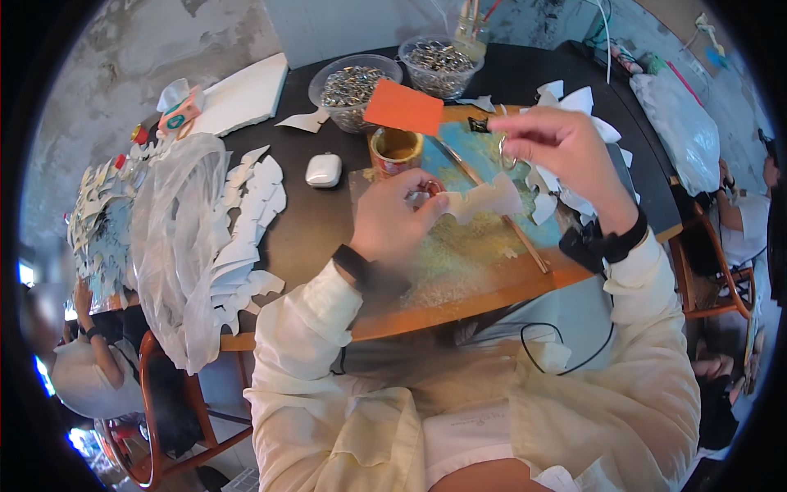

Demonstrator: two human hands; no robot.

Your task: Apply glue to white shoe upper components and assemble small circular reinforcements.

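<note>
My left hand (393, 221) pinches a white cut-out shape (485, 199) with wavy edges, held above a blue-and-gold work board (459, 262). A small red ring shows at its fingertips. My right hand (566, 152) is raised to the right of it, its fingers closed on a small thin metal ring or wire piece (502, 152). An open tin of glue (395, 151) with an orange card (404, 107) leaning on it stands just behind my left hand. A thin stick (500, 213) lies across the board.
Two clear bowls of metal rings (354, 82) (438, 61) stand at the back. A white earbud case (324, 170), a row of white cut-outs (246, 221) and a clear plastic bag (176, 238) lie left. More white pieces (574, 107) lie right. People sit at both sides.
</note>
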